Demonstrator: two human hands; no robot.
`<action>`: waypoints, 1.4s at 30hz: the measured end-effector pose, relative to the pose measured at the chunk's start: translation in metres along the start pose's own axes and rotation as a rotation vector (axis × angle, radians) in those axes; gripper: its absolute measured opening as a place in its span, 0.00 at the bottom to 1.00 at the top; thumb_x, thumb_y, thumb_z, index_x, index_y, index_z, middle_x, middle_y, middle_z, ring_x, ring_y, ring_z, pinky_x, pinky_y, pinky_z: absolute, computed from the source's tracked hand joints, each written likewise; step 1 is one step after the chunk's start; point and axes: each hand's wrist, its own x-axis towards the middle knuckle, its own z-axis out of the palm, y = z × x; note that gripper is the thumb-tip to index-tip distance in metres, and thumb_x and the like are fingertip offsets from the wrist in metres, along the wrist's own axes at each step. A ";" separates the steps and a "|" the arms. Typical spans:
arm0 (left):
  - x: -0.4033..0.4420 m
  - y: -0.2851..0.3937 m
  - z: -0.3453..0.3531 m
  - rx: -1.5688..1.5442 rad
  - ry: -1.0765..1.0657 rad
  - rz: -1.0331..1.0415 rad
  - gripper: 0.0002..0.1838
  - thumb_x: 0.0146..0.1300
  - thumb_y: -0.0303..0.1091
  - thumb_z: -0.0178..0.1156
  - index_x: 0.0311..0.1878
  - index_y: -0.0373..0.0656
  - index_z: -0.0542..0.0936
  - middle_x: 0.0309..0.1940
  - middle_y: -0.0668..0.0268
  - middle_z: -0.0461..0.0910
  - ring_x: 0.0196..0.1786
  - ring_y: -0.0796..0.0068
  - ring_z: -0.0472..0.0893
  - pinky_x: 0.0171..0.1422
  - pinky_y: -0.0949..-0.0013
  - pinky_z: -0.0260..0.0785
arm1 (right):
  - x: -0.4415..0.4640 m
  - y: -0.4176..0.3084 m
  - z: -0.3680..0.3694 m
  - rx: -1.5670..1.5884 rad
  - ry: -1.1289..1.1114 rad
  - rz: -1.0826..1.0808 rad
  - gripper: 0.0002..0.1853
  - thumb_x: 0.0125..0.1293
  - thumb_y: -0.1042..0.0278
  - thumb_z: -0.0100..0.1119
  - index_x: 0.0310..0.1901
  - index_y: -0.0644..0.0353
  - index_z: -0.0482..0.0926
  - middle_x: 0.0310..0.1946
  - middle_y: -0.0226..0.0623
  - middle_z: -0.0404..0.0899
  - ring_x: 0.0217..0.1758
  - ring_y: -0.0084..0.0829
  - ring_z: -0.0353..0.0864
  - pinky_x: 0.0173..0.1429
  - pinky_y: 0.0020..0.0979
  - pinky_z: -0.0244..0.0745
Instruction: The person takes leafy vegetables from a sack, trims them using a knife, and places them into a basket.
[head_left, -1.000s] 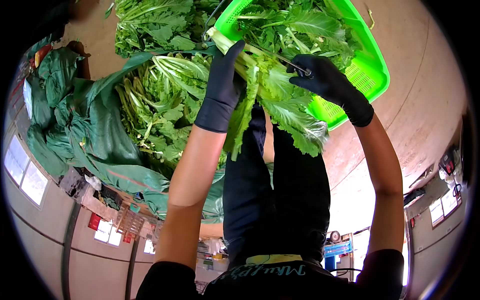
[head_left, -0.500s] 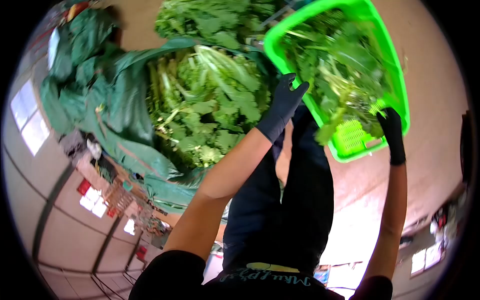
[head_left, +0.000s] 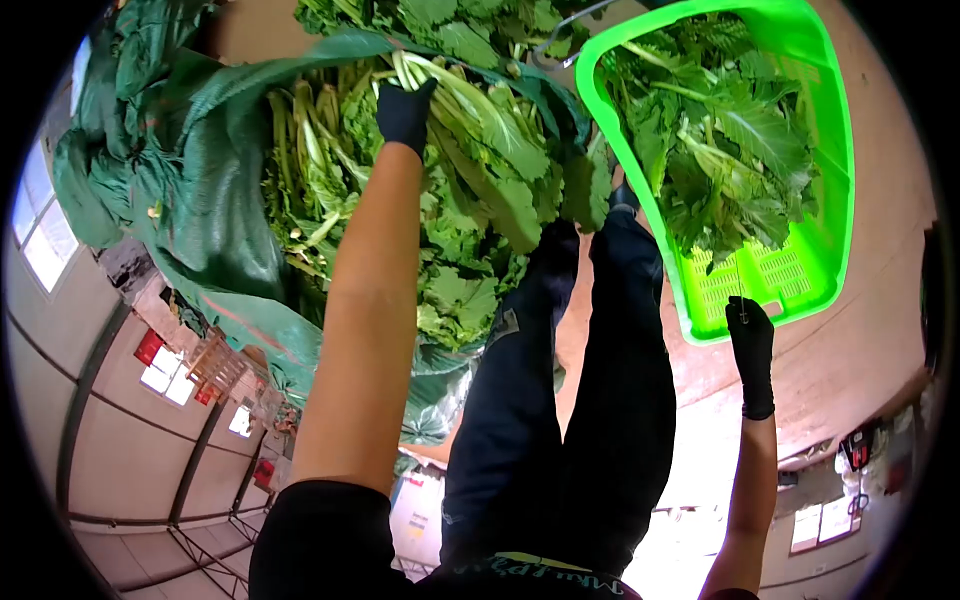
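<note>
My left hand [head_left: 405, 115], in a black glove, is closed round the pale stalks of a leafy green plant [head_left: 485, 115] at the top of the heap in a green woven sack [head_left: 220, 190]. My right hand [head_left: 750, 328], gloved in black too, is closed on a thin metal tool [head_left: 740, 285] at the near end of a bright green basket [head_left: 845, 200]. Cut greens [head_left: 735, 150] lie inside that basket. Most of the tool's handle is hidden in the fingers.
More leafy greens [head_left: 440, 25] lie beyond the sack at the top. My legs [head_left: 625, 400] stand between sack and basket. A wooden rack [head_left: 215, 365] and windowed walls show at the lower left.
The plant held earlier has left my left hand, and leaves now lie in the basket. My left hand has moved left to the sack and grasped stalks; my right has moved down and right.
</note>
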 end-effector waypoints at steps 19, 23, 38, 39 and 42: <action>-0.319 0.210 -0.077 -0.322 -0.764 0.661 0.23 0.50 0.35 0.64 0.48 0.35 0.74 0.36 0.59 0.80 0.38 0.74 0.78 0.43 0.70 0.69 | -0.007 -0.176 -0.108 -0.366 0.176 -0.519 0.11 0.49 0.59 0.60 0.21 0.55 0.71 0.18 0.40 0.72 0.23 0.46 0.73 0.26 0.41 0.65; -0.351 0.232 -0.061 -0.360 -0.954 0.722 0.25 0.47 0.34 0.65 0.49 0.35 0.74 0.36 0.61 0.79 0.38 0.75 0.77 0.45 0.70 0.69 | -0.015 -0.136 -0.131 -0.292 0.138 -0.466 0.11 0.50 0.58 0.60 0.21 0.56 0.72 0.19 0.40 0.73 0.24 0.45 0.74 0.27 0.41 0.67; -0.345 0.291 0.030 -0.386 -1.257 0.857 0.15 0.58 0.35 0.60 0.45 0.38 0.77 0.39 0.62 0.80 0.42 0.75 0.77 0.47 0.72 0.69 | -0.028 -0.059 -0.159 0.791 0.216 0.068 0.14 0.52 0.62 0.66 0.28 0.63 0.72 0.13 0.26 0.68 0.12 0.16 0.65 0.17 0.21 0.60; -0.336 0.296 0.035 -0.304 -1.037 1.013 0.16 0.58 0.35 0.59 0.47 0.37 0.76 0.39 0.62 0.80 0.42 0.74 0.78 0.48 0.72 0.69 | -0.029 -0.051 -0.163 0.880 0.259 0.081 0.12 0.53 0.65 0.65 0.27 0.62 0.73 0.11 0.25 0.66 0.11 0.15 0.64 0.17 0.20 0.58; -0.334 0.306 0.048 -0.180 -0.528 1.311 0.21 0.57 0.38 0.59 0.51 0.35 0.73 0.41 0.60 0.79 0.45 0.71 0.78 0.51 0.71 0.68 | -0.031 -0.033 -0.184 0.987 0.226 0.212 0.11 0.54 0.66 0.64 0.34 0.63 0.76 0.16 0.27 0.71 0.15 0.16 0.67 0.20 0.21 0.61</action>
